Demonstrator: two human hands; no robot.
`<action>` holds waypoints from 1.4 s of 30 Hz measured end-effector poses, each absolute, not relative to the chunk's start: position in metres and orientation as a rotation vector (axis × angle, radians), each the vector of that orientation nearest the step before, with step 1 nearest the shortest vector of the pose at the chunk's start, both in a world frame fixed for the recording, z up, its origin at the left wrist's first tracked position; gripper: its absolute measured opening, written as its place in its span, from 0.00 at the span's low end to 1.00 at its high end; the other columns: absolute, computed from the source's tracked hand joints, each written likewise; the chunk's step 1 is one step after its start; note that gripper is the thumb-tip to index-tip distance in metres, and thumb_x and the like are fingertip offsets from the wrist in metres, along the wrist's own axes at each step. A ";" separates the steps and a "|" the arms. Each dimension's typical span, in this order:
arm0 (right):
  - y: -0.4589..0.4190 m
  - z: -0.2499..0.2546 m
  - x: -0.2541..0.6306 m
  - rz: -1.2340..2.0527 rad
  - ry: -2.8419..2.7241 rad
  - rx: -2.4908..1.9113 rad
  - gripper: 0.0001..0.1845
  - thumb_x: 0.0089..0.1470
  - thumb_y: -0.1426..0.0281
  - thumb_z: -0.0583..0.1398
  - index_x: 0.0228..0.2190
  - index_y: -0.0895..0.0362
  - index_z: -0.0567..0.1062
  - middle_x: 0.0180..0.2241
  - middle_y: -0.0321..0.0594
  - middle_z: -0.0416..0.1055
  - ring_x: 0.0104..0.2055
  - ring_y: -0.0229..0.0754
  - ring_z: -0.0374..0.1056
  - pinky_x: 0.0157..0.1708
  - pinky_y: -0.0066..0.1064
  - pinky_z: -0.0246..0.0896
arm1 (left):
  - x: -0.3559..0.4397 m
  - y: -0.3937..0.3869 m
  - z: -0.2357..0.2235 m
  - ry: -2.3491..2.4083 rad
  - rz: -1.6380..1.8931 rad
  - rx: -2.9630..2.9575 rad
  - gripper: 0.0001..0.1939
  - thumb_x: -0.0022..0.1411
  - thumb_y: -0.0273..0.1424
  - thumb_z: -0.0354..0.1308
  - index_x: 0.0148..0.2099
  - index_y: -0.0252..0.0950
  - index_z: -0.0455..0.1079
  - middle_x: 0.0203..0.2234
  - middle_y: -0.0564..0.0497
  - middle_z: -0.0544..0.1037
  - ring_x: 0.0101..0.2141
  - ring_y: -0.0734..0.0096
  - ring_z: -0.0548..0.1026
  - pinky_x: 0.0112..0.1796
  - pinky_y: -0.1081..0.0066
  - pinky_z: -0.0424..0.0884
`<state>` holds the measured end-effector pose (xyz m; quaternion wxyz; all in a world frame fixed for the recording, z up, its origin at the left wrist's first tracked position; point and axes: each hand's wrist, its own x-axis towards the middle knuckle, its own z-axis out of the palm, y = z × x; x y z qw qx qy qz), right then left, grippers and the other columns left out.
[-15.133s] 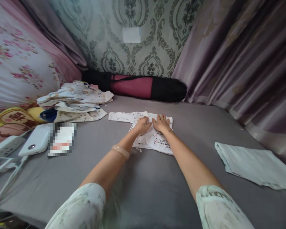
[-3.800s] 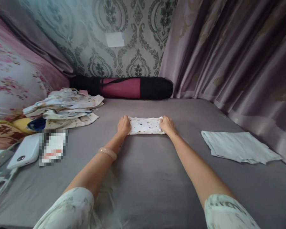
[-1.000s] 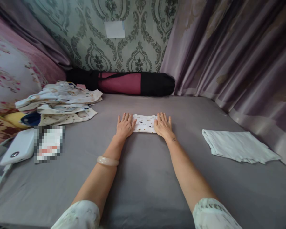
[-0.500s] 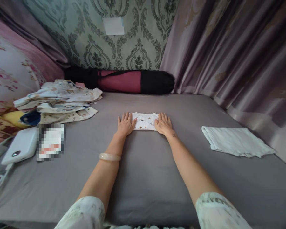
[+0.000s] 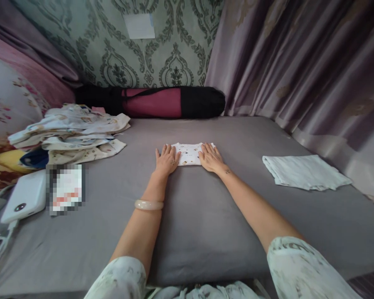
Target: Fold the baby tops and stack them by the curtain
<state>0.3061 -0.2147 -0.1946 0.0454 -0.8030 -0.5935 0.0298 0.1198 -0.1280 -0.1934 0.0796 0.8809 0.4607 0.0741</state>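
A small folded white cloth (image 5: 189,154) with a scattered print lies flat on the grey sheet in front of me; it looks like a garment, but the folds hide its exact kind. Pressing on its left end is my left hand (image 5: 168,159), palm down with the fingers stretched out. My right hand (image 5: 211,157) lies flat over the right end, fingers extended forward. Both palms cover the cloth's ends, while its middle shows between the thumbs. A pale bangle (image 5: 148,205) circles my left forearm.
Crumpled printed clothes (image 5: 71,131) are heaped at the left. Nearer lie a white power bank (image 5: 26,195) with a cable and a blurred packet (image 5: 67,189). A folded pale cloth (image 5: 305,171) rests at the right. Along the wall stretches a black and maroon long bag (image 5: 152,102).
The view has shifted slightly. My hands remain on the two ends of the folded cloth, the right one now a little further in toward its middle.
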 end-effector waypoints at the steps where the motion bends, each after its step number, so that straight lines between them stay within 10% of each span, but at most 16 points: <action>1: -0.215 -0.195 0.306 0.092 -1.809 -2.450 0.35 0.64 0.60 0.36 0.65 0.68 0.51 0.67 0.51 0.44 0.69 0.49 0.38 0.66 0.42 0.30 | 0.120 -0.128 -0.193 1.377 0.227 2.628 0.30 0.70 0.43 0.31 0.66 0.34 0.55 0.66 0.41 0.54 0.66 0.55 0.48 0.62 0.42 0.41; 42: -0.180 -0.197 0.245 0.066 -1.915 -2.172 0.29 0.65 0.64 0.42 0.63 0.64 0.58 0.65 0.49 0.53 0.68 0.49 0.43 0.65 0.45 0.34 | 0.112 -0.104 -0.196 1.366 0.815 2.054 0.27 0.62 0.20 0.42 0.63 0.35 0.59 0.55 0.42 0.72 0.56 0.65 0.69 0.59 0.60 0.56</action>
